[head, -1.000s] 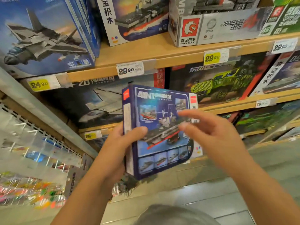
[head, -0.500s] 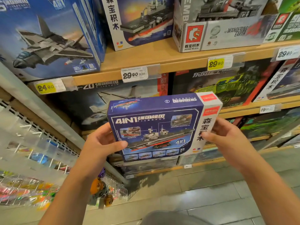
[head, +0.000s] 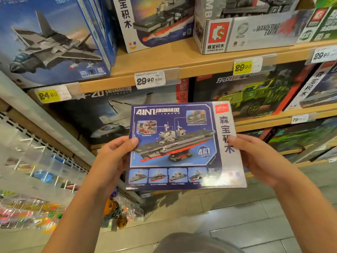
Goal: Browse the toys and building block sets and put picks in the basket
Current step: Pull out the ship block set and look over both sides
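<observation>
A blue aircraft carrier block set box (head: 175, 143) is held face-on in front of the shelves, its front picture toward me. My left hand (head: 113, 157) grips its left edge with the thumb on the front. My right hand (head: 259, 157) grips its right edge over the white strip with characters. No basket is in view.
Wooden shelves (head: 182, 63) carry more block set boxes: a fighter jet box (head: 49, 42), a ship box (head: 156, 21), a grey box (head: 244, 28), a green truck box (head: 251, 94). Yellow and white price tags (head: 149, 79) line the edges. A wire rack of small toys (head: 36, 179) stands at left. Tiled floor lies below.
The box has turned from edge-on and tilted to flat with its front facing me. My right hand moved from its front to its right edge. Both hands hold it now.
</observation>
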